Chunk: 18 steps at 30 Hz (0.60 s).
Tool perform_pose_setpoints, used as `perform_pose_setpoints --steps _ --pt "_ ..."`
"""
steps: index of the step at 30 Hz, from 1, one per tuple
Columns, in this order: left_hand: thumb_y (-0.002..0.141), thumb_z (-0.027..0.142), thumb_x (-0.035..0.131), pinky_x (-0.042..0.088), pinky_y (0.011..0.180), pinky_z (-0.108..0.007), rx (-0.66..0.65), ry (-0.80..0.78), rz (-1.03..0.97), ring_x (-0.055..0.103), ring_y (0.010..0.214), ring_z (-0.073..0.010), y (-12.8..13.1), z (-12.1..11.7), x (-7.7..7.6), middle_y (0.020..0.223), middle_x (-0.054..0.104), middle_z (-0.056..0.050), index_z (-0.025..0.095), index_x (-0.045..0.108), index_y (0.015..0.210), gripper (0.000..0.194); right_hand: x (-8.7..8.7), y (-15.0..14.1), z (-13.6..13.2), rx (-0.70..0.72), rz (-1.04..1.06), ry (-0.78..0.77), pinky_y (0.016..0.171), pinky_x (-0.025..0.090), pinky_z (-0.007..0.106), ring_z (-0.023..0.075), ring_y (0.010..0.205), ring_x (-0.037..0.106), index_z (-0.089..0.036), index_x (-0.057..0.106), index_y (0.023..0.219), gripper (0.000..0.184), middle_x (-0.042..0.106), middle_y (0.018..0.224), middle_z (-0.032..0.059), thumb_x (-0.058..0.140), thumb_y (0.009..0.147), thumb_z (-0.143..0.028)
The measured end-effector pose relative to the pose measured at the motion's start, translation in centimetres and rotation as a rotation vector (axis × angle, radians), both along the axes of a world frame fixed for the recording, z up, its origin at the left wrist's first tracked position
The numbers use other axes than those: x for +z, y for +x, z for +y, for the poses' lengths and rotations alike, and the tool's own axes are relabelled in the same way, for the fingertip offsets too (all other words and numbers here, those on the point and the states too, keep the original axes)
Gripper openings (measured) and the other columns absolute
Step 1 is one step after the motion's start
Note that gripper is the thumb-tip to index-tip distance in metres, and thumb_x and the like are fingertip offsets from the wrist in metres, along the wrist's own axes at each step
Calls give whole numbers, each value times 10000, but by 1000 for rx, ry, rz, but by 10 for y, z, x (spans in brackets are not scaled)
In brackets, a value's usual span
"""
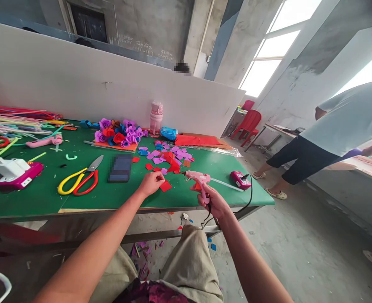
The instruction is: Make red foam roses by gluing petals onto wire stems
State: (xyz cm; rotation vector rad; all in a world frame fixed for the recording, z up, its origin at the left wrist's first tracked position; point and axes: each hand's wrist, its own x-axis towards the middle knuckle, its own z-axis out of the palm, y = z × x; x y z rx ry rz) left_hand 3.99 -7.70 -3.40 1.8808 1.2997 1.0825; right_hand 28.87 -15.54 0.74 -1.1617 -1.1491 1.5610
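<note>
My right hand (213, 201) is wrapped round a pink glue gun (199, 176), its nozzle pointing left and a clear glue stick (227, 184) sticking out of the back. A bit of red-orange paper shows by the fingers of that hand. My left hand (152, 184) pinches a small red paper piece (166, 186) near the table's front edge. Between and beyond the hands lies a loose heap of purple paper pieces (179, 152) mixed with red, blue and brown ones. Finished-looking paper flowers (119, 138) in purple, red and blue are bunched behind, on an orange sheet.
On the green table (88, 206) are scissors (81, 176), a phone (119, 168), a pink bottle (156, 120), power strips (240, 180) and another glue gun (45, 141). Coloured stems (18, 120) lie far left. A white board (116, 88) stands behind. A person (340, 126) bends over another table at right.
</note>
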Motion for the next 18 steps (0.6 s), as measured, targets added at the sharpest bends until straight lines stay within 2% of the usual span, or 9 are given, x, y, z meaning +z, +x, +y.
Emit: perform_pose_setpoints --steps 4,6,10,18 --pt "639 157 557 307 499 -233 8 8 35 434 501 -108 2 -3 4 548 565 21 181 577 583 64 21 -6 -7 46 -278 124 379 294 190 49 406 387 -181 567 947 406 639 800 25 509 805 -557" --pt "643 160 551 309 501 -231 8 11 40 441 509 -109 2 -4 5 551 567 21 182 581 586 67 25 -11 -8 82 -414 176 386 309 193 57 400 406 -175 567 910 414 632 731 12 492 807 -568" --pt "643 167 541 314 505 -228 1 13 48 450 517 -111 2 -4 5 556 567 24 182 589 600 67 26 -21 -8 158 -607 292 417 338 198 77 396 425 -170 561 843 389 525 522 -42 438 843 -540" --pt "645 181 528 326 515 -229 -13 -3 56 466 527 -114 1 -3 4 574 582 20 179 587 599 75 28 -35 -2 190 -818 411 496 350 207 106 482 476 -171 546 801 309 539 514 -30 402 880 -433"
